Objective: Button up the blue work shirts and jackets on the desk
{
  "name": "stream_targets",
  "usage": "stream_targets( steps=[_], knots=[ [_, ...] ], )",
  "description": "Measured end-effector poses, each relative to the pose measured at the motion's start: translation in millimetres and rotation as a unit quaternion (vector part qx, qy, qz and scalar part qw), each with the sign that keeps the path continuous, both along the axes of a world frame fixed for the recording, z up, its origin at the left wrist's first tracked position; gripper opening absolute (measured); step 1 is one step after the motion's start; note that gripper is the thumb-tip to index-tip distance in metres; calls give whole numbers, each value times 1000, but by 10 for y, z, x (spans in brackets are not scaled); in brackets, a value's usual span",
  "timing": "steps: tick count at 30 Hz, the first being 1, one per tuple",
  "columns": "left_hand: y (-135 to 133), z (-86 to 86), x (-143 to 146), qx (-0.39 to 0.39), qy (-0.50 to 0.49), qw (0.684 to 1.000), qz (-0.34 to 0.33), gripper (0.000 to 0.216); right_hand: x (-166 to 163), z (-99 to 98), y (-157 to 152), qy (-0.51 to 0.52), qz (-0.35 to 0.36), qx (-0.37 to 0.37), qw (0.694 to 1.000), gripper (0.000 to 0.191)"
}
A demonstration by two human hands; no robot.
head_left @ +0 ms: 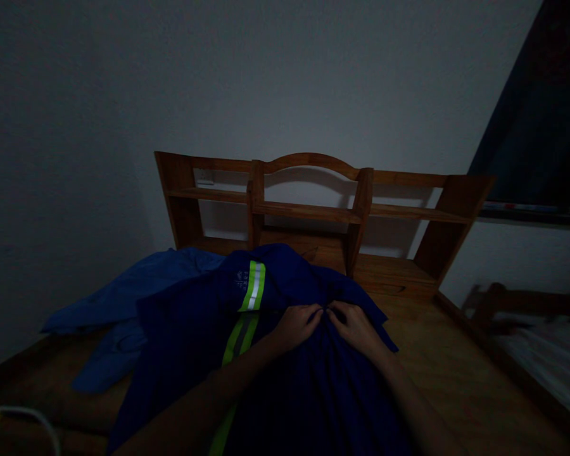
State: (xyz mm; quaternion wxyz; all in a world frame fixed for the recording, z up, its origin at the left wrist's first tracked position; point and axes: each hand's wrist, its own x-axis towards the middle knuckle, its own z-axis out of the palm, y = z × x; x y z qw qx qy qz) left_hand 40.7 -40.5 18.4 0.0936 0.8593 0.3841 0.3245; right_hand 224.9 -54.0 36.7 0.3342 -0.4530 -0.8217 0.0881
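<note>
Pinching the dark blue jacket (285,373) at its upper edge, both hands sit close together near the middle of the view. My left hand (298,324) has its fingers curled shut on a fold of the cloth; my right hand (356,326) does the same just beside it, fingertips almost meeting the left's. The room is dim, so exactly what part of the garment sits under the fingers I cannot tell.

The jacket lies spread on the wooden table (456,367), draped toward me over both forearms, with a yellow-green reflective stripe (253,286) across one part and another strip running down toward the bottom edge. I judge it soft, light and floppy: it should bunch and sag, not hold shape, and is not fragile. The best hold looks like a seam or hem, where the cloth is doubled and less likely to slide out.

A lighter blue garment (123,304) lies crumpled to the left, touching or tucked under the jacket, and could drag along. A wooden shelf rack (308,209) stands against the wall behind, close to the jacket's far edge. A white cable (23,415) curls at the lower left. A bed frame (517,310) is off right, well apart.
</note>
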Motion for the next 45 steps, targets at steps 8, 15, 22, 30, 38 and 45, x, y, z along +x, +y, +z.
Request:
stream_targets(
  steps=[8,15,22,30,38,45],
  knots=[
    [29,-15,-13,-12,-19,1000,-6,34,12,2,17,20,6,2,1000,21],
    [-5,43,-33,-33,-7,999,-28,31,22,-40,45,7,10,-2,1000,22],
    [-2,32,-46,-19,-1,999,-42,30,21,-31,33,-2,7,3,1000,22],
    [23,-27,-29,-24,-13,999,-41,34,19,-16,33,12,6,3,1000,21],
    [23,-40,-24,-58,-53,996,-36,36,4,21,5,20,-4,3,1000,23],
    [23,-9,-15,-89,-118,988,-44,33,-10,34,-2,51,4,-11,999,23]
  ],
)
